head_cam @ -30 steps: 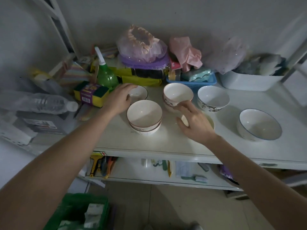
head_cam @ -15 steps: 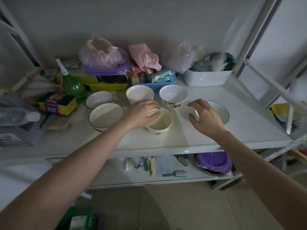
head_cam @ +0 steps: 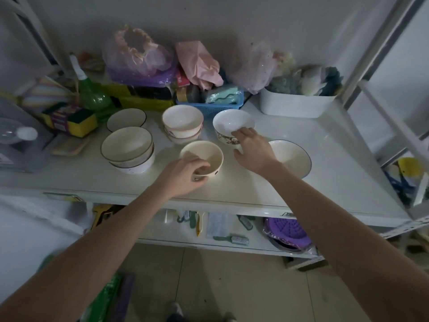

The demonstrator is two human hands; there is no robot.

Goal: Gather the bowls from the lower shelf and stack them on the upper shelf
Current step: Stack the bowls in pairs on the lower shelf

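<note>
My left hand grips the cream bowl at its near rim, fingers curled over the edge and thumb against the outer wall; the bowl sits on the white shelf near the front edge. Just right of the cream bowl, my right hand lies with fingers spread and relaxed, fingertips touching the near rim of the patterned bowl but not closed round it. Further right of the cream bowl, partly under my right wrist, sits a wide blue-rimmed bowl. Just behind the cream bowl stands a stack of pink-rimmed bowls; to its left, a stack of dark-rimmed bowls, with a shallow dish behind that. A blue basket and a white tub stand behind the cream bowl, toward the wall.
</note>
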